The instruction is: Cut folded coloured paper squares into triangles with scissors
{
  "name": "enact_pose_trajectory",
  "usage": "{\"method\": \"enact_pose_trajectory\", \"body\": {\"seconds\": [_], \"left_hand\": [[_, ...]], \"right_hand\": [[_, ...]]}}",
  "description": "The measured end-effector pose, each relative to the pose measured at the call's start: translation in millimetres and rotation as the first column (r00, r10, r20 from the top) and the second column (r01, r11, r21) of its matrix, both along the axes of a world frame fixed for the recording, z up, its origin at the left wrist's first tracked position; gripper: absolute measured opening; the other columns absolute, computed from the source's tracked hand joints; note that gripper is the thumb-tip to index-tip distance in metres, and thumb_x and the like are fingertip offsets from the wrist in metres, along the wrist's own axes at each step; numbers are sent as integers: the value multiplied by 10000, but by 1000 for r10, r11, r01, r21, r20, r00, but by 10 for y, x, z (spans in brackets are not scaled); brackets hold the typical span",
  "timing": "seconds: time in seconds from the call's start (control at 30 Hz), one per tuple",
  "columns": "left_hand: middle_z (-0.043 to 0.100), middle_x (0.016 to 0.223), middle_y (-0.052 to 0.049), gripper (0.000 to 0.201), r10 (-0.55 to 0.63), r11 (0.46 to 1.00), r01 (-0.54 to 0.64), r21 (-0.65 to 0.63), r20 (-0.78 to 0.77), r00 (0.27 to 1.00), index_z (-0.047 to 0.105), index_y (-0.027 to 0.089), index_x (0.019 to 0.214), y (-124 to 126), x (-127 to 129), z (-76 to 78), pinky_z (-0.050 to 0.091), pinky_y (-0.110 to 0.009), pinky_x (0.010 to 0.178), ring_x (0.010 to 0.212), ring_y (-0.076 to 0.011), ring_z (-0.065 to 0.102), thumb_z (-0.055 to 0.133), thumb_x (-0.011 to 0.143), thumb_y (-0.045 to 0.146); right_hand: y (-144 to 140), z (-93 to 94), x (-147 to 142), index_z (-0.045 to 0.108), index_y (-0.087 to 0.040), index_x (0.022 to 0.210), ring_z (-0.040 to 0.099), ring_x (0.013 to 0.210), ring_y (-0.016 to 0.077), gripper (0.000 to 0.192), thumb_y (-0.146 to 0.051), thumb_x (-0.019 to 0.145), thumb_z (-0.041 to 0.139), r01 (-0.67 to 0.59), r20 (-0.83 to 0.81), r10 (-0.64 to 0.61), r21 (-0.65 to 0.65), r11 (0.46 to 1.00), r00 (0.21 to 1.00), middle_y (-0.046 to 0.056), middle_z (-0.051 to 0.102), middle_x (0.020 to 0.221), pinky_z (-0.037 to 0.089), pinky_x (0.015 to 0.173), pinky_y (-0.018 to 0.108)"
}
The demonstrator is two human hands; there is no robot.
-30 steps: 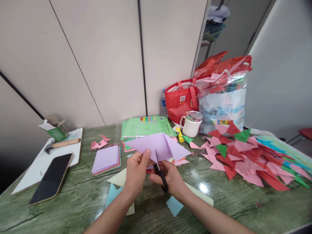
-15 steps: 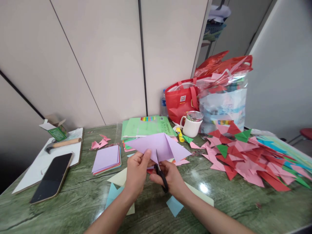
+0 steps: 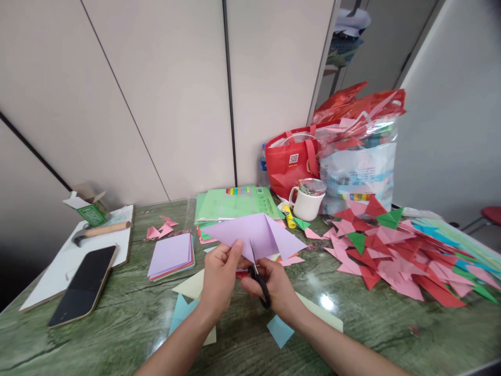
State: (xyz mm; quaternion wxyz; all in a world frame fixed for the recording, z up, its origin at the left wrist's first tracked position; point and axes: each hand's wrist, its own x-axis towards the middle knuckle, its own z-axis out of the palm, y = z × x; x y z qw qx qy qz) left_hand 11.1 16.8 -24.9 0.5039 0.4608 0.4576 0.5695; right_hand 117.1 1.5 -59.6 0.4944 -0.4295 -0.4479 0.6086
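A creased sheet of purple paper (image 3: 238, 230) is held up over the table, its left part pinched between the thumb and fingers of my left hand (image 3: 221, 269). Black-handled scissors (image 3: 259, 282) are gripped in my right hand (image 3: 274, 284), with their blades pointing away from me and into the near edge of the purple paper. The fingers inside the handle loops are partly hidden. Below my wrists lie pale yellow paper pieces (image 3: 323, 312) and blue paper pieces (image 3: 281, 331). A stack of square coloured paper (image 3: 171, 256), purple on top, sits to the left.
Green paper packs (image 3: 235, 203) lie at the back, near a glue stick (image 3: 288, 216) and a white mug (image 3: 309, 202). Cut red, pink and green pieces (image 3: 391, 245) pile up at right before bags (image 3: 360, 162). On the left are a phone (image 3: 84, 284) and a hammer (image 3: 102, 231).
Hardly anything differs. The scissors and my right hand have shifted very slightly, while the purple paper and my left hand stay in place.
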Motion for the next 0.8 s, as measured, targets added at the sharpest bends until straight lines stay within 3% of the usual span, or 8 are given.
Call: {"method": "enact_pose_trajectory", "body": {"seconds": [0.3, 0.4, 0.53, 0.67, 0.8], "left_hand": [[530, 434, 34, 334, -24, 1000, 24, 2, 41, 999, 520, 141, 539, -9, -1, -2, 373, -192, 420, 417, -82, 474, 660, 703, 397], [587, 531, 21, 219, -80, 997, 80, 8, 127, 989, 608, 129, 689, 4, -22, 35, 423, -210, 494, 499, -98, 528, 686, 695, 334], [671, 714, -29, 215, -98, 995, 94, 33, 160, 982, 660, 117, 794, 29, -81, 140, 464, -241, 638, 667, -132, 591, 728, 653, 265], [668, 645, -27, 214, -71, 997, 71, 7, 67, 995, 685, 104, 741, 49, -143, 211, 459, -239, 600, 621, -133, 571, 710, 666, 303], [596, 504, 3, 283, -3, 1000, 3, 1, -88, 996, 626, 104, 517, 78, -189, 218, 386, -198, 471, 488, -87, 465, 691, 671, 331]], "right_hand": [[-4, -11, -37, 518, -159, 651, 394, 364, 70, 370, -362, 495, 785, 18, 0, -18, 12, 1000, 1000, -75, 492, 398, 307, 377, 190], [1, -30, -25, 518, -153, 670, 398, 362, 66, 373, -346, 501, 789, 31, -3, -31, 27, 999, 1000, -77, 501, 403, 305, 380, 185], [11, -78, 0, 512, -155, 709, 405, 378, 61, 391, -314, 502, 803, 35, -22, -34, 49, 998, 999, -79, 519, 445, 300, 392, 176], [23, -126, 9, 517, -151, 733, 405, 418, 59, 412, -286, 492, 822, 46, 6, -47, 77, 996, 999, -79, 520, 480, 303, 424, 176], [30, -152, 9, 543, -141, 787, 434, 476, 68, 431, -284, 499, 829, -33, 15, 32, 101, 994, 999, -69, 530, 535, 328, 468, 181]]}}
